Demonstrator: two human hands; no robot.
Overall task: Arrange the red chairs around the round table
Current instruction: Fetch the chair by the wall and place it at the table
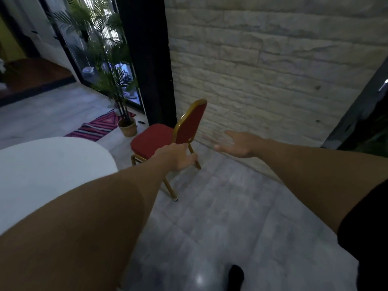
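A red chair [156, 137] with a gold metal frame stands on the grey floor beside the stone wall, its backrest turned toward the wall. My left hand [178, 156] is closed around the frame at the base of the backrest. To the right of the chair, my right hand [237, 143] hangs in the air with its fingers spread and holds nothing. The round table [50, 173], white, fills the left side of the view, a short way left of the chair.
A potted palm [126, 122] stands behind the chair by a black pillar [151, 59]. A striped pink rug [100, 127] lies on the floor to its left. The stone brick wall [273, 70] runs along the right. Grey floor [220, 217] stretches in front of me.
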